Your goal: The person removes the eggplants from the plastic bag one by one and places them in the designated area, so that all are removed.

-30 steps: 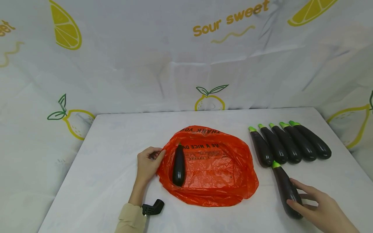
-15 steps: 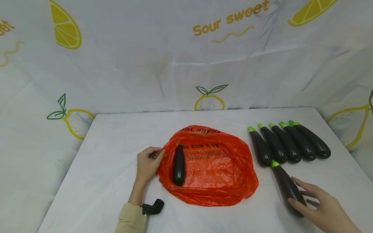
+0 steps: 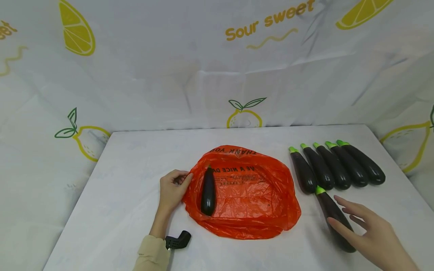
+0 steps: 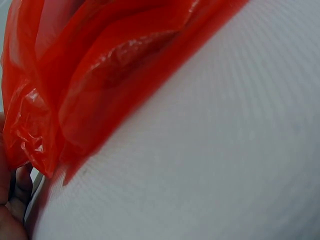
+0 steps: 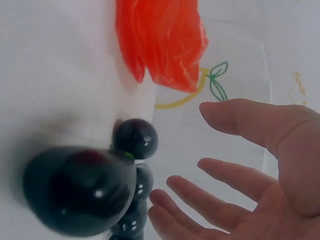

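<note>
My left hand (image 3: 173, 190) pinches the left rim of a red plastic bag (image 3: 251, 226), which lies spread with its mouth open. Inside the bag, near its left side, lies one dark eggplant (image 3: 208, 194). At the right, my right hand (image 3: 373, 229) hovers over a single eggplant (image 3: 330, 209), fingers spread and apart from it in the right wrist view. That eggplant lies slanted, its green stem end meeting the bottom of the nearest one in a row of eggplants (image 3: 325, 169). In the left wrist view only a bit of the left hand (image 4: 10, 200) shows beside the red plastic.
The white table (image 3: 129, 180) carries everything, with a white lemon-print cloth (image 3: 162, 75) hanging behind it. A black wrist device (image 3: 178, 240) sits at my left cuff. The row of several eggplants stands at the back right, stems pointing away.
My right hand has released the single eggplant and lifted a little off it, fingers opening. Its lower end has shifted slightly right. The left hand and bag stay as they were.
</note>
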`<state>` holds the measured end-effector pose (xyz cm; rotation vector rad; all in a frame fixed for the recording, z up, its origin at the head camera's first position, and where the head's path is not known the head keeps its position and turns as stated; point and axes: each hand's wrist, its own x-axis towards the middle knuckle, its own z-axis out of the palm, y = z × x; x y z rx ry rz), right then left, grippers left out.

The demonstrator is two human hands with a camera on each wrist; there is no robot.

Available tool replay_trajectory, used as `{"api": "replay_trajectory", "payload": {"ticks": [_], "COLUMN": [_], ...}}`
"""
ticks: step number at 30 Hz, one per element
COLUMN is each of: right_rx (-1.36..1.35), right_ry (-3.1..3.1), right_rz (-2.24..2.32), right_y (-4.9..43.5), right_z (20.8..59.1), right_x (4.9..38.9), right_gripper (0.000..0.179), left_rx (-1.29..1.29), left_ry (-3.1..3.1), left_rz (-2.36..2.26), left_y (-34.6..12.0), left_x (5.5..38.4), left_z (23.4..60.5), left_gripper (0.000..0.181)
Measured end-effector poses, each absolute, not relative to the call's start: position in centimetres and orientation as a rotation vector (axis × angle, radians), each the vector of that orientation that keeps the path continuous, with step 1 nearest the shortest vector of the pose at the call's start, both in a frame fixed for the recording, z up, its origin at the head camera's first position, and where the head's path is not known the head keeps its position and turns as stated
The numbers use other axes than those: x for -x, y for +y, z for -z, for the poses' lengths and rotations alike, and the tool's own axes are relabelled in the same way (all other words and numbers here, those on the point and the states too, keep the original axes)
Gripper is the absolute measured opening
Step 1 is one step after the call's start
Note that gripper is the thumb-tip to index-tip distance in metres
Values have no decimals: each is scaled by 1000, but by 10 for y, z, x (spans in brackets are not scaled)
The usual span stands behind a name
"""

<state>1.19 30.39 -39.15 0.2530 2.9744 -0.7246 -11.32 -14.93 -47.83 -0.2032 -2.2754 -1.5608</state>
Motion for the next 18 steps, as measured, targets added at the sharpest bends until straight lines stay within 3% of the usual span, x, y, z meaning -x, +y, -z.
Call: {"api": "replay_trajectory", "payload": {"ticks": [13, 18], "right_rx": [-54, 29], "right_ry": [3035, 3015], "right_rz": [971, 1039], "right_y": [274, 262], "right_z": [383, 380], "right_x": [-2, 3], "right_gripper": [67, 65], "left_rx": [170, 145], "left_ry": [-2299, -2307], "left_rz": [1539, 1545], "left_y": [-139, -143], "left_x": [102, 107], "left_z": [452, 464], "left_gripper": [3, 3]}}
